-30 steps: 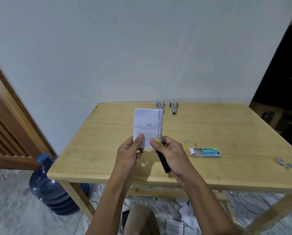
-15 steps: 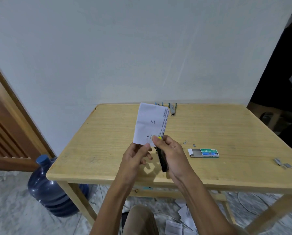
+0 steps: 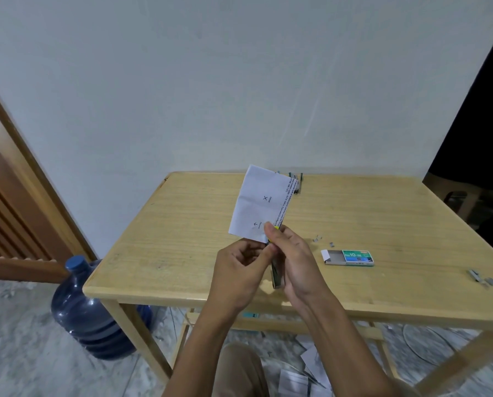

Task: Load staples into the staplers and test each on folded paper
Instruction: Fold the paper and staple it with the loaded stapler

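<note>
folded paper (image 3: 261,204): white, printed X and arrow, tilted at frame centre, lower right corner in stapler | stapler (image 3: 277,275): dark, yellow-tipped, gripped by right hand (image 3: 295,259) | staple box (image 3: 350,257): slid open on table (image 3: 182,224), right of centre | loose staples (image 3: 316,239): just above box

Staple box (image 3: 350,257) on table (image 3: 182,253), right of paper (image 3: 256,204); staplers (image 3: 298,181) at far edge behind paper; jug (image 3: 90,310) on floor, left.

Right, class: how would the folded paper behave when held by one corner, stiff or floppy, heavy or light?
The folded paper probably stays fairly stiff: it sticks up without drooping from its lower corner, pinched against the stapler by the right hand. It likely weighs little, being a thin sheet. Its creases suggest it bends easily.
</note>
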A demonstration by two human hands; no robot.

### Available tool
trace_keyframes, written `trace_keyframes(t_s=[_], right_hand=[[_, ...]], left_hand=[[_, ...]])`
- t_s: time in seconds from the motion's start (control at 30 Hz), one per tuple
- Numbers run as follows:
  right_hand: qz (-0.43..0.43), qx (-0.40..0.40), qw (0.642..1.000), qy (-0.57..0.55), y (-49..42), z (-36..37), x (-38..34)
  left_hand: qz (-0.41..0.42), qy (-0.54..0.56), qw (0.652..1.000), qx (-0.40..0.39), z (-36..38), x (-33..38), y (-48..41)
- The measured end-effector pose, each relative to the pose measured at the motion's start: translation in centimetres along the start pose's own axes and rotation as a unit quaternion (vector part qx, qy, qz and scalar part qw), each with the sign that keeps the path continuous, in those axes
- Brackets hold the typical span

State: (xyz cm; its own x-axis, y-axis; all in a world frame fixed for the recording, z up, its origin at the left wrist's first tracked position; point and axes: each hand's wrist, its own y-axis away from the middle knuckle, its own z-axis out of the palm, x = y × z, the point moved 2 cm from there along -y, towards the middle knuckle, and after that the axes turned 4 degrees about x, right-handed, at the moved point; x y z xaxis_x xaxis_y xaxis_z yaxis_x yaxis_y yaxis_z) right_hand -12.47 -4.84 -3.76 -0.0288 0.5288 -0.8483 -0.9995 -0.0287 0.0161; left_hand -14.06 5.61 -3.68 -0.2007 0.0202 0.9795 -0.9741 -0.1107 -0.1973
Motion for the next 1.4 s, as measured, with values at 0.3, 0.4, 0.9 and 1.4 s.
trace_keyframes(t_s=[0.3, 0.4, 0.9, 1.4], right_hand=[[-0.014, 0.018, 1.000, 0.012, -0.3, 0.2, 0.1], [-0.006, 0.012, 1.000, 0.009, -0.2, -0.1, -0.2], [0.066, -0.068, 0.994, 0.044, 1.1, -1.2, 0.1], [0.028, -0.102, 0.989, 0.099, 1.9, -0.2, -0.1]], left_hand=[[-0.008, 0.000, 0.999, -0.031, -0.3, -0.1, -0.4], [-0.037, -0.042, 0.996, -0.069, -0.7, 0.3, -0.9], [0.007, -0.002, 1.000, 0.023, -2.0, 1.9, -2.0], [0.038, 0.018, 0.999, 0.007, -1.1, 2.1, -1.1]])
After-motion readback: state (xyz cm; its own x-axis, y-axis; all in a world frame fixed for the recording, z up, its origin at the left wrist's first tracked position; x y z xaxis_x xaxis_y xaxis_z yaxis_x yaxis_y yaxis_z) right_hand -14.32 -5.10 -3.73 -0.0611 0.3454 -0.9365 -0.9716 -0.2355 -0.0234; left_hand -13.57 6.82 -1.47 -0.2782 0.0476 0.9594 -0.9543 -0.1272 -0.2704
